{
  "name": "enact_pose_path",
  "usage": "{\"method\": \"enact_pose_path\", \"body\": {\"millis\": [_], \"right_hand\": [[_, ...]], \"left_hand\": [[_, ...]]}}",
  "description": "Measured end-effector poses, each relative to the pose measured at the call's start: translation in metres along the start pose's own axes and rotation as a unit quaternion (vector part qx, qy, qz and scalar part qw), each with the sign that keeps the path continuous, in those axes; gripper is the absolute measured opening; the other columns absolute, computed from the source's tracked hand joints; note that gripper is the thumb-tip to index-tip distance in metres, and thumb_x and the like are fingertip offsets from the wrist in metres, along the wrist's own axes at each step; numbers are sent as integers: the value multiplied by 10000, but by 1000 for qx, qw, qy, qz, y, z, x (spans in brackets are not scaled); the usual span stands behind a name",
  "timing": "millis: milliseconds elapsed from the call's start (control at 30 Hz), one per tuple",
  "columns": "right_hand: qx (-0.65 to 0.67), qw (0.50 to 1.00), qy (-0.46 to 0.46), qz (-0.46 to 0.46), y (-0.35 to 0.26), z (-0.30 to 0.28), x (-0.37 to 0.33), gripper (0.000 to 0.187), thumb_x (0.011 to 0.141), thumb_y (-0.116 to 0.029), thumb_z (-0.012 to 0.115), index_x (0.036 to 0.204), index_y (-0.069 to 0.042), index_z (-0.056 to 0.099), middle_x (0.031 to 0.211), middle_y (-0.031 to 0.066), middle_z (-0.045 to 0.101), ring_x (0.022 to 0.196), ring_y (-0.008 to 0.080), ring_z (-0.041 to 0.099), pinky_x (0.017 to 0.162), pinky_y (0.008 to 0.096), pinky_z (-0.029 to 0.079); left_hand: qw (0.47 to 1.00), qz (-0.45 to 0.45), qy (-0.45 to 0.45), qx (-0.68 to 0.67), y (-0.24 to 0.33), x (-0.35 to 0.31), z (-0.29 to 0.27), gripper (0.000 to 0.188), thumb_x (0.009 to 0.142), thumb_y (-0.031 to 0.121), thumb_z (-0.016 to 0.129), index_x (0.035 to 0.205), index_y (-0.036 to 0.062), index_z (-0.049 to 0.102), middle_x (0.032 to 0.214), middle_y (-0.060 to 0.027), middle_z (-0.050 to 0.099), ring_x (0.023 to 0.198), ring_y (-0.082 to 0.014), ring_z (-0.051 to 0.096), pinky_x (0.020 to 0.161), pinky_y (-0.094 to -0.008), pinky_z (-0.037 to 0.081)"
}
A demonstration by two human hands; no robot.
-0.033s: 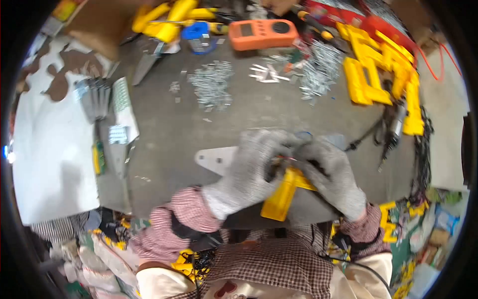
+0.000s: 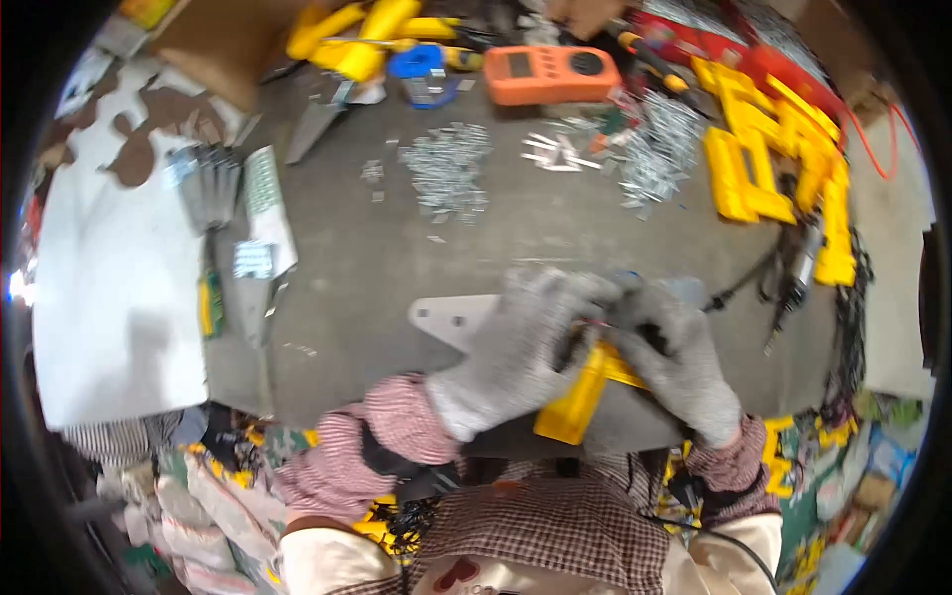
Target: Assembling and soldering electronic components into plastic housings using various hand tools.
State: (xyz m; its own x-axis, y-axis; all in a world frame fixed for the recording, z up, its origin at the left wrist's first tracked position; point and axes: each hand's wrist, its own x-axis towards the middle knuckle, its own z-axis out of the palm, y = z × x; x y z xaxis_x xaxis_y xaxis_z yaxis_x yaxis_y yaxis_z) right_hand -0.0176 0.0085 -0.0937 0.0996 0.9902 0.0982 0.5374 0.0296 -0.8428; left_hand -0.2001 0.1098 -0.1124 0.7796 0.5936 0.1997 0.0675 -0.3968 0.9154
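In front of me, my left hand (image 2: 526, 337) and my right hand (image 2: 679, 352), both in grey knit gloves, meet with their fingers closed around a yellow plastic housing (image 2: 572, 407). Its long arm slants down toward my body, and a shorter arm runs under my right hand. A small reddish bit shows between the fingertips, too blurred to name. Fingers cover the housing's upper end. Beneath my left hand a pale flat plate (image 2: 431, 315) with holes sticks out to the left. A bluish piece (image 2: 628, 279) peeks out behind the fingertips.
Screws lie piled at the middle (image 2: 446, 169) and right (image 2: 659, 149). Between them are white tubes (image 2: 555, 154). An orange meter (image 2: 551, 75), a blue spool (image 2: 421, 74) and yellow housings (image 2: 744, 174) line the back. An electric screwdriver (image 2: 796, 283) lies right; putty knives (image 2: 253, 288) lie left.
The whole view has shifted, so the bench and hands appear slightly farther right. Both hands keep the same hold on the yellow housing.
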Motion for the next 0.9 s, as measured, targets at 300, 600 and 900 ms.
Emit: {"method": "enact_pose_path", "body": {"millis": [300,600,900], "right_hand": [[106,989,-103,18,-2,-35,-4,465,810,-96,798,1218,-33,583,1163,109,625,1085,214,595,924,346,475],[-24,989,85,116,37,-90,165,599,932,-367,661,1381,-12,486,1263,192,613,1174,289,593,1056,359,444],[-154,951,224,-148,-32,-118,116,174,981,-172,640,1074,-25,643,847,44,679,743,168,642,680,293,507]], "left_hand": [[851,-64,0,521,47,-43,-108,409,767,44,655,1158,165,669,1274,-99,595,1285,-327,501,1102,-488,352],[874,-68,-11,482,76,-75,-166,205,878,58,649,1081,46,676,997,-113,681,1051,-324,643,984,-430,479],[989,38,62,128,47,3,-67,239,889,-57,538,1065,4,689,877,-92,662,818,-164,652,738,-291,525]]}}
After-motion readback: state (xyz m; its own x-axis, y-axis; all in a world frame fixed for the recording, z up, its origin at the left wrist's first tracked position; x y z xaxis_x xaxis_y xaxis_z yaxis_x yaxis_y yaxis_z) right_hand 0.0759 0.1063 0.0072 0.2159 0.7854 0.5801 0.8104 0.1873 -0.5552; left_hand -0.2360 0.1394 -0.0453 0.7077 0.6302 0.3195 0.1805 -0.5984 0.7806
